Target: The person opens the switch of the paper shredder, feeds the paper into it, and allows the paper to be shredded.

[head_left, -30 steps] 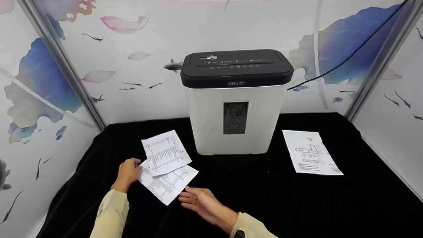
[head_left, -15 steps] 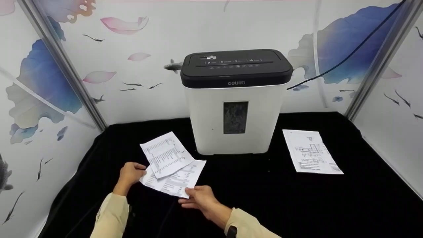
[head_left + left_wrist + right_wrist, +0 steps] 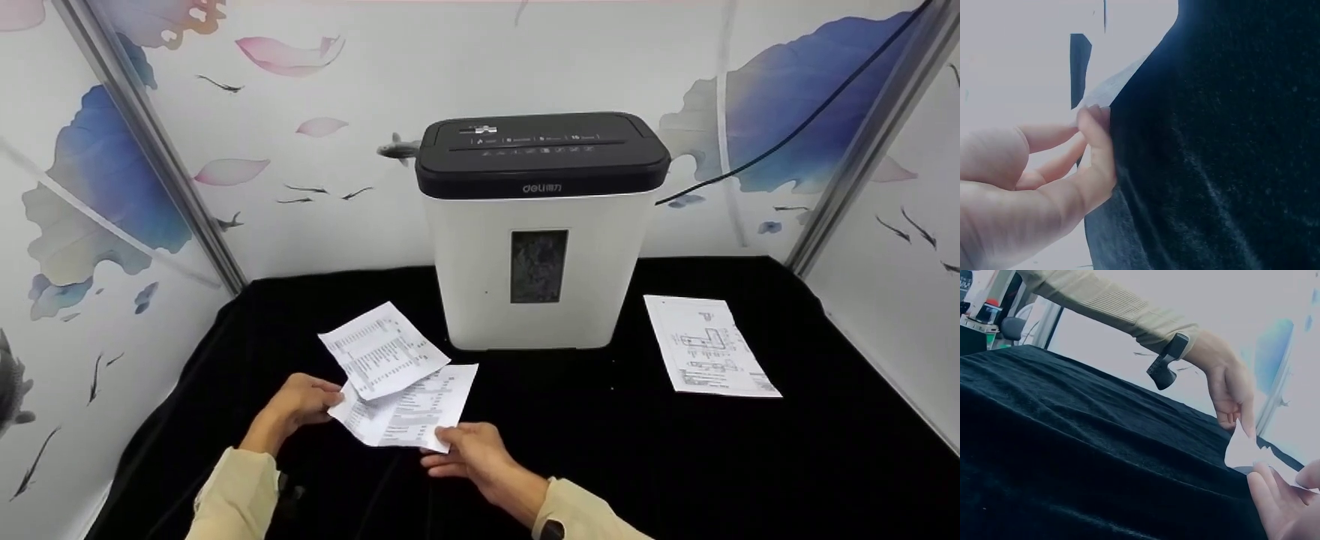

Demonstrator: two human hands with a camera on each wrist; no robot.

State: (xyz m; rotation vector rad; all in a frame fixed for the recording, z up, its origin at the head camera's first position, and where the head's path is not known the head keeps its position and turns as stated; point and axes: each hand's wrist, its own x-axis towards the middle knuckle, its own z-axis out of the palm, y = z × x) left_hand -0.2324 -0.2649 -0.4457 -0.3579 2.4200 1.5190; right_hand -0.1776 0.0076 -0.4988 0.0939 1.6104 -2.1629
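Note:
Two printed sheets of paper overlap left of centre in the head view. My left hand (image 3: pixel 300 405) pinches the left corner of the lower sheet (image 3: pixel 420 415). Its near right corner is between the thumb and fingers of my right hand (image 3: pixel 480 454). The upper sheet (image 3: pixel 386 349) lies across the lower one and covers its far left part. In the left wrist view, thumb and fingertips of the left hand (image 3: pixel 1055 180) meet on a paper corner. The right wrist view catches the paper edge-on (image 3: pixel 1240 453), bent upward between both hands.
A white paper shredder (image 3: pixel 472 277) with a black top stands behind the sheets. Its black cord (image 3: pixel 780 146) runs up to the right. Another sheet with a technical drawing (image 3: pixel 709 349) lies on the black cloth (image 3: pixel 600 442) at the right. Printed panels (image 3: pixel 360 232) enclose the back and sides.
My right hand, straight-fingered beside the lower sheet before, now pinches its corner. The lower sheet has turned and shifted right, with the upper sheet shifting slightly along. The left hand followed to the right.

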